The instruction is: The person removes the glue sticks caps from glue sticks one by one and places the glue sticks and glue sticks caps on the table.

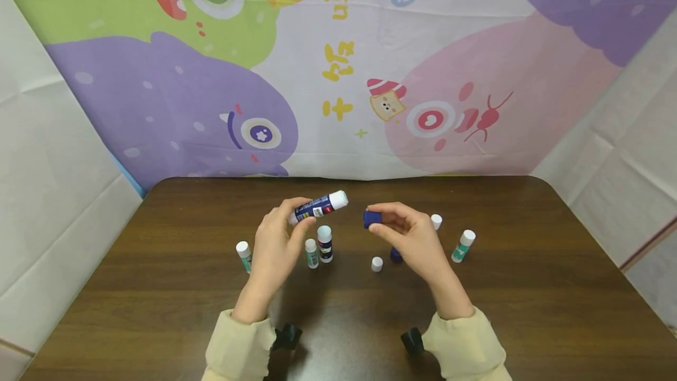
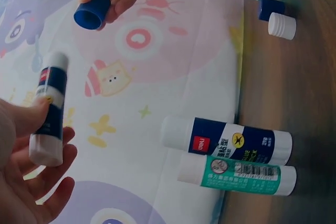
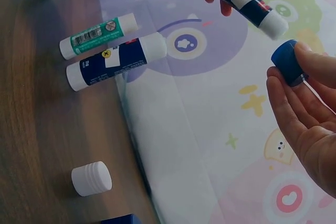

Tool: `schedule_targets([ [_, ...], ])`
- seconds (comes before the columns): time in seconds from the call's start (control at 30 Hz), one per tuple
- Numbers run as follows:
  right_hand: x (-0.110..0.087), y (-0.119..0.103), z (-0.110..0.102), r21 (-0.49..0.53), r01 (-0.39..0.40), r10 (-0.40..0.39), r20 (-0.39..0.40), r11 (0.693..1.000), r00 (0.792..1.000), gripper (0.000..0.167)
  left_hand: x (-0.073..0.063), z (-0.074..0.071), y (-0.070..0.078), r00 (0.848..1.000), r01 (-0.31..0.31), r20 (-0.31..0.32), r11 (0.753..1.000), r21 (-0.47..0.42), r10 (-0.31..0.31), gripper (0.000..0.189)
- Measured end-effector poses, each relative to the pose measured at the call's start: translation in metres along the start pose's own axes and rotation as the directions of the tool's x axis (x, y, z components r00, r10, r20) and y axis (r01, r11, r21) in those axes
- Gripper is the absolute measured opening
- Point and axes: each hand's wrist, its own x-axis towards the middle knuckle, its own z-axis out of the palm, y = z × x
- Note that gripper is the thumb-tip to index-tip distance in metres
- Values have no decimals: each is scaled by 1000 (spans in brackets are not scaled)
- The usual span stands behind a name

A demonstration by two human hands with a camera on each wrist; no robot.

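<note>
My left hand (image 1: 277, 240) grips a navy-labelled glue stick (image 1: 317, 207) between thumb and fingers, tilted, its white uncapped end toward the right. Facing it, my right hand (image 1: 409, 237) pinches a blue cap (image 1: 372, 219); in the left wrist view the hollow mouth of this cap (image 2: 89, 18) shows. A gap separates cap and stick. Below the left hand, another navy-labelled glue stick (image 1: 325, 246) stands uncapped beside a smaller green-labelled glue stick (image 1: 312, 254). Near the right hand, a white cap (image 1: 376, 264) sits on the table, and a second blue cap (image 1: 396, 255) is partly hidden by that hand.
A green-labelled glue stick with a white top (image 1: 463, 246) stands at the right, with a white piece (image 1: 436, 221) behind the right hand. Another green-labelled stick (image 1: 244, 256) stands at the left. The brown table (image 1: 338, 334) ends at a printed cloth backdrop (image 1: 338, 151).
</note>
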Motion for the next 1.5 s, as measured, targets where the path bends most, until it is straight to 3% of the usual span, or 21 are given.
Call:
schedule_targets([
  [0.3,0,1,0,-35,-17,17,-5,999,1000,28,-1,4,-3,985,164,-23,975,-152,-169,23],
  [0.43,1,2,0,-52,-49,49,1,997,999,29,0,6,-4,966,253,6,942,-220,-258,21],
  [0.53,1,2,0,-46,-65,66,22,997,998,28,1,8,-6,941,335,62,884,-325,-334,22],
  [0.63,0,3,0,-35,-73,75,42,997,996,29,2,9,-8,912,403,130,793,-456,-389,24],
  [0.77,0,4,0,-48,-84,87,60,995,994,29,4,8,-6,885,449,198,665,-596,-421,26],
  [0.87,0,4,1,-61,-88,92,72,994,993,29,5,7,-5,872,468,231,597,-652,-432,25],
  [1.1,-1,3,2,-66,-97,103,95,993,990,28,5,8,-6,861,446,196,511,-735,-469,17],
  [1.23,0,4,3,-59,-106,112,99,993,989,28,5,10,-8,845,428,167,454,-781,-508,13],
  [1.4,0,4,5,-70,-106,113,99,992,989,28,4,8,-9,838,428,199,387,-817,-508,23],
  [1.5,0,4,5,-78,-108,116,102,991,988,29,5,8,-11,840,446,239,370,-815,-486,32],
])
